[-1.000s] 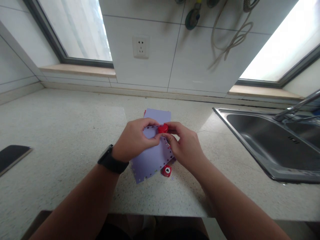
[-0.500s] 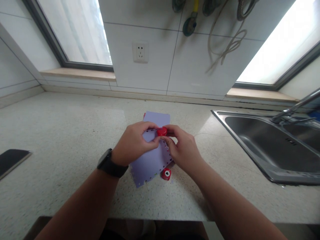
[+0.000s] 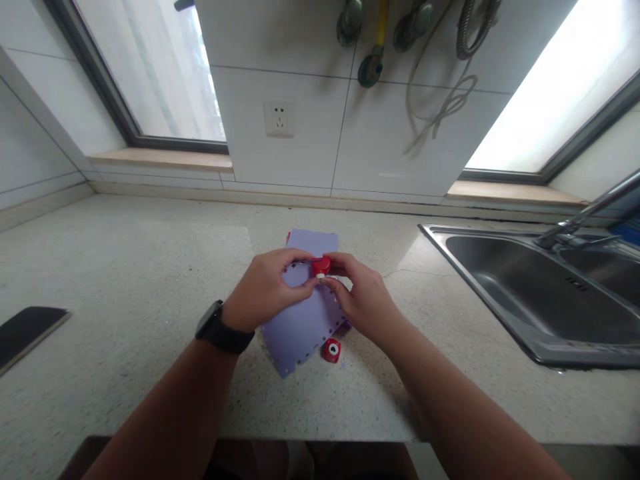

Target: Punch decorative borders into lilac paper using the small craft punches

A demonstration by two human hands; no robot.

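A light purple sheet of paper (image 3: 303, 327) has small cut-out shapes along its edges. My left hand (image 3: 270, 287) is closed on its upper part, fingers along the far edge. My right hand (image 3: 365, 290) grips a small red craft punch (image 3: 321, 266) set at that edge, its white button showing by my thumb tips. Behind the held sheet, more purple paper (image 3: 315, 240) lies on the counter, with a bit of red at its left corner. A second red punch (image 3: 331, 351) with a white, dark-centred top rests just below the sheet's right side.
The speckled counter (image 3: 150, 267) runs along a tiled wall with a socket (image 3: 279, 118). At the right is a steel sink (image 3: 505, 287) with a tap (image 3: 575, 220). A dark flat object (image 3: 33, 330) lies at the far left. Pipes and a looped cord hang above.
The white button of the held punch now shows, where my right thumb covered it before. The sheet's lower corner has shifted slightly right. The view has tipped up a little.
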